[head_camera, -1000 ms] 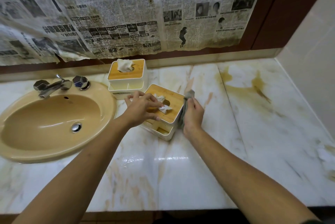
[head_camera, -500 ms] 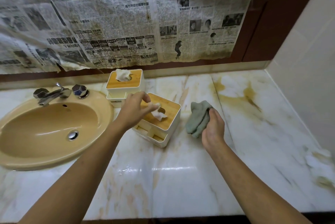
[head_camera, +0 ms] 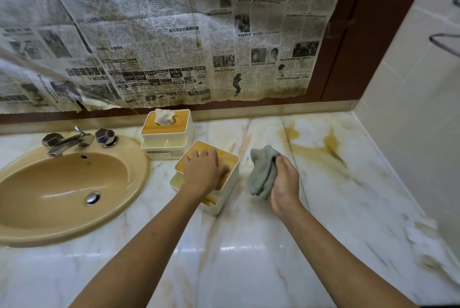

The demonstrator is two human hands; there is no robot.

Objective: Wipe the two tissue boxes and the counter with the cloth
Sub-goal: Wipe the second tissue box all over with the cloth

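Note:
Two white tissue boxes with bamboo lids stand on the marble counter [head_camera: 249, 245]. The far box [head_camera: 171, 133] sits against the back ledge, a tissue poking out of its lid. The nearer box [head_camera: 225, 195] stands turned at an angle just in front of it. My left hand [head_camera: 204, 170] lies flat on its lid, covering the tissue slot. Right of that box, my right hand [head_camera: 285, 183] grips a bunched grey-green cloth [head_camera: 262, 173] a short way from the box's side.
A tan sink [head_camera: 62, 188] with a chrome faucet [head_camera: 67, 142] fills the left of the counter. Stained newspaper [head_camera: 174, 33] covers the wall behind. Yellow-brown stains [head_camera: 328, 143] mark the counter at the back right, by the tiled side wall [head_camera: 410, 121].
My right hand pulled the cloth off the nearer box's side and moved right. My left hand shifted from the box's near edge to lie flat over the lid and tissue.

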